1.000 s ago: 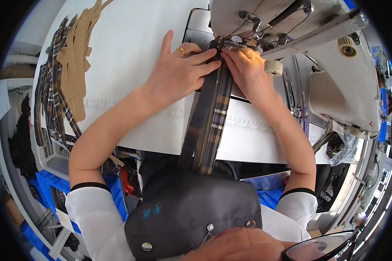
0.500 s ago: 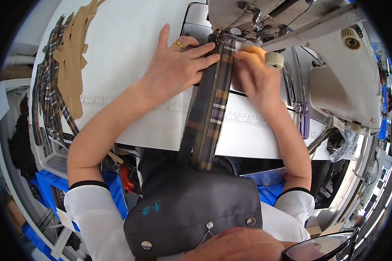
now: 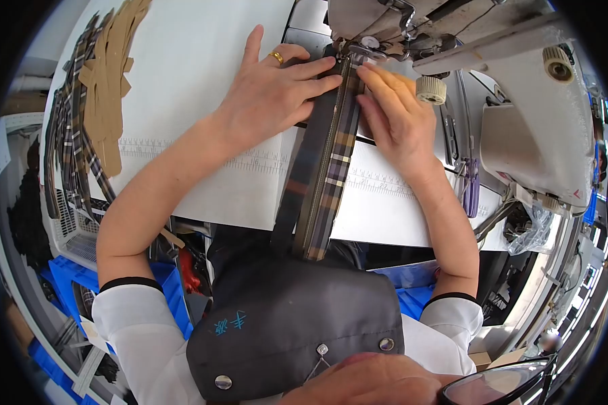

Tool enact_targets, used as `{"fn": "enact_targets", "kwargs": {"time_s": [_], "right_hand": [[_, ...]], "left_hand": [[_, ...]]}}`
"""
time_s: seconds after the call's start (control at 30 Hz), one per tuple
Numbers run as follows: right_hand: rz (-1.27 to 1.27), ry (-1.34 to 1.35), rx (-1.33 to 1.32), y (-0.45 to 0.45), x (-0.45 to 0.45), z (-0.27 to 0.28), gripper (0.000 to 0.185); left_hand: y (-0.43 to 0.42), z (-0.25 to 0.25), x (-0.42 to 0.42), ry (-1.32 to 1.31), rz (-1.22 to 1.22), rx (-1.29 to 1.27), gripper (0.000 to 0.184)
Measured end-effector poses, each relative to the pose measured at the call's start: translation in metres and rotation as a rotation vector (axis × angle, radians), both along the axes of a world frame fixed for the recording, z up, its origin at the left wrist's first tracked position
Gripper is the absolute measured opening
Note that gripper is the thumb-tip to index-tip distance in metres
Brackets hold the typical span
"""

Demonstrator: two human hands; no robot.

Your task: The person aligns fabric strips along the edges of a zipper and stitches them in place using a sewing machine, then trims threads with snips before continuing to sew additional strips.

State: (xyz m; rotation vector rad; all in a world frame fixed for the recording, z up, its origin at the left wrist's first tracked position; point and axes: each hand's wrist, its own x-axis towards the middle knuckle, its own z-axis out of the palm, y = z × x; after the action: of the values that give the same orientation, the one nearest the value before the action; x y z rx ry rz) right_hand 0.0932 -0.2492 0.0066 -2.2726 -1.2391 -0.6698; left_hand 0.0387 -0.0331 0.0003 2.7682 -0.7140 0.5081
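Note:
A long plaid fabric strip with a metal zipper (image 3: 332, 169) runs from the sewing machine's needle area (image 3: 358, 50) down over the table's front edge. A dark fabric band (image 3: 302, 175) lies along its left side. My left hand (image 3: 273, 91), a gold ring on one finger, lies with fingers spread, the tips pressing the strip left of the zipper close to the machine foot. On the other side, my right hand (image 3: 400, 118) has its fingers stretched forward, their tips touching the plaid edge. The exact stitching point is hidden under the machine head.
Plaid strips (image 3: 74, 115) and brown paper-like strips (image 3: 108, 94) are piled at the table's left. The machine arm (image 3: 540, 128) stands at the right, with purple-handled snips (image 3: 471, 185) beside it. A printed ruler (image 3: 250, 160) crosses the white table. Blue bins (image 3: 67, 283) stand below.
My right hand has gone from curled fingers beside the strip to straightened fingers resting on its edge. My left hand stays spread on the fabric. The view has shifted slightly.

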Motion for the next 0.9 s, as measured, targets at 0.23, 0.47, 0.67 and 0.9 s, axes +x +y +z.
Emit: {"fn": "enact_targets", "kwargs": {"time_s": [0.23,0.47,0.67,0.9], "right_hand": [[-0.055,-0.054,-0.132,0.002,-0.005,0.009,0.054],[-0.068,-0.088,-0.127,0.003,-0.001,-0.001,0.060],[-0.095,-0.063,-0.175,0.002,-0.001,-0.001,0.059],[-0.155,-0.039,-0.269,0.002,-0.005,0.003,0.052]], "left_hand": [[0.001,0.000,0.000,0.008,-0.009,0.005,0.052],[0.002,0.000,0.001,0.006,-0.010,0.018,0.050],[0.002,0.001,0.002,0.018,-0.015,0.022,0.049],[0.003,0.000,0.002,0.022,-0.016,0.008,0.049]]}}
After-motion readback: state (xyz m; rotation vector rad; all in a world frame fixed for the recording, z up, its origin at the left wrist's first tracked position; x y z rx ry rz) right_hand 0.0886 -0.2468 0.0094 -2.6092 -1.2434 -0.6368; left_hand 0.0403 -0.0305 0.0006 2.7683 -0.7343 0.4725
